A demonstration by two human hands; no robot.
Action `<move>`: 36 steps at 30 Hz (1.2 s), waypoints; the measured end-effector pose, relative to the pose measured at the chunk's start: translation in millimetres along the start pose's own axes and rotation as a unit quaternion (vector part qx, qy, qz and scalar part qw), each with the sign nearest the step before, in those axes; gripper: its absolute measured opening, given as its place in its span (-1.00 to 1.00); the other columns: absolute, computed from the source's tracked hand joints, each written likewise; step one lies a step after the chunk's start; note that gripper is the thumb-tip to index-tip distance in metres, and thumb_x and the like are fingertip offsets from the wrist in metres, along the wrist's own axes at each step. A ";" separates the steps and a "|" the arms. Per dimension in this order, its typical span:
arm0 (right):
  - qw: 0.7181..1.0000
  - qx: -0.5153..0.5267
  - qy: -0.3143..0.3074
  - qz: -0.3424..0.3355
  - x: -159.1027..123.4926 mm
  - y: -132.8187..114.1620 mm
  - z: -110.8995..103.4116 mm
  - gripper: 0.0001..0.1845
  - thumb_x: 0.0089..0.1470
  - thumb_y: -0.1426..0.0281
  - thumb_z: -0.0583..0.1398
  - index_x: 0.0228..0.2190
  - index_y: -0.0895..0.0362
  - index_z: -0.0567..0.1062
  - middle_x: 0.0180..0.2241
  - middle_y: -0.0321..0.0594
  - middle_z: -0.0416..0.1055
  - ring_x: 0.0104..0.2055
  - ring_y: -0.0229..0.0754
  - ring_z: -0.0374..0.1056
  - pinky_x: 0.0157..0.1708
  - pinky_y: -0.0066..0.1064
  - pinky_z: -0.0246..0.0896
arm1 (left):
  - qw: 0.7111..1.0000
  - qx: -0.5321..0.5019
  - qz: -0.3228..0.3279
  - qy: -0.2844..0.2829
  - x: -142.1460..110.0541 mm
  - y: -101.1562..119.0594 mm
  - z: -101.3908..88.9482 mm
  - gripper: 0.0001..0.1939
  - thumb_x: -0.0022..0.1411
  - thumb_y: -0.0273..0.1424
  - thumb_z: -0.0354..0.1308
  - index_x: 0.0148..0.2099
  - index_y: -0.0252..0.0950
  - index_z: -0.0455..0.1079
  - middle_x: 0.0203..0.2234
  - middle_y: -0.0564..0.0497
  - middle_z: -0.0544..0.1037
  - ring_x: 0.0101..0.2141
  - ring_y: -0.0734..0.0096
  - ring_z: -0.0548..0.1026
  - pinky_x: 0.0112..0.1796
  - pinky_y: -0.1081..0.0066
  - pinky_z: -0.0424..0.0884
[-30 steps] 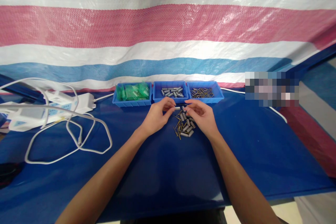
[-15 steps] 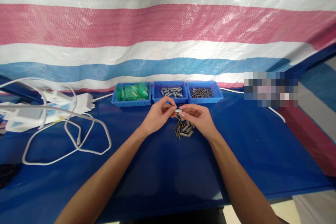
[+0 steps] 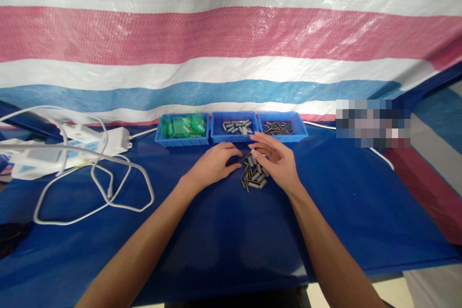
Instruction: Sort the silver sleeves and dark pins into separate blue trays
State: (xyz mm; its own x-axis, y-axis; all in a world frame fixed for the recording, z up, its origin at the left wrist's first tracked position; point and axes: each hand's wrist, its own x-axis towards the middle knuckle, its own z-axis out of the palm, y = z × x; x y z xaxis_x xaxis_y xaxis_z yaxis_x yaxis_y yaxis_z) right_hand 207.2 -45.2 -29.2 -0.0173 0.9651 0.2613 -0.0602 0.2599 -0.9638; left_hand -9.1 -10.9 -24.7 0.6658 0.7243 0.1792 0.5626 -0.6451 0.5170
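Note:
My left hand (image 3: 216, 166) rests low over the blue table, thumb and fingers apart with nothing between them, just left of a loose pile. That pile mixes short grey metal cylinders (image 3: 257, 176) and thin brass-coloured screws or nails (image 3: 247, 173); I cannot tell which. Over its right side hovers my right hand (image 3: 276, 159), fingers spread, partly hiding the pile. Beyond its fingertips, one grey cylinder (image 3: 244, 131) shows at the front of the middle blue bin (image 3: 231, 139), apart from the hand. More cylinders (image 3: 236, 126) lie inside that bin.
The right blue bin (image 3: 288, 138) holds many thin fasteners (image 3: 277, 128). Green plastic packaging (image 3: 184, 126) fills the left bin (image 3: 182, 142). White power strips (image 3: 111, 140) and a looped white cable (image 3: 147, 178) lie at left. A striped sheet (image 3: 231, 33) hangs behind.
Both hands came together around a small metal cylinder, then parted. My left hand drew back left and opened; my right hand opened, and a cylinder now shows at the middle bin's front.

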 end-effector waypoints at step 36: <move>0.991 0.033 0.008 0.130 3.4 -1.2 -2.9 -0.67 -0.08 0.15 0.51 -0.32 0.08 0.69 -0.42 -0.24 0.64 -0.41 -0.15 0.56 -0.30 -0.27 0.56 | 0.961 -0.226 -0.055 0.150 6.4 16.5 -1.6 -0.84 0.29 -0.39 0.33 -0.11 -0.29 0.48 -0.31 0.00 0.65 -0.30 0.38 0.63 -0.16 0.38 0.59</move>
State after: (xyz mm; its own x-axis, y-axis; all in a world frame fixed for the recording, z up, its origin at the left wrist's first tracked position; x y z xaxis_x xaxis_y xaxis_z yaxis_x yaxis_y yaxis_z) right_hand 210.1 -42.2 -27.3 -0.0247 0.9997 0.0037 -0.1215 0.0007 -0.9926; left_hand 3.7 -16.5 -13.7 0.4046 0.8638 0.3002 0.3063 -0.4374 0.8455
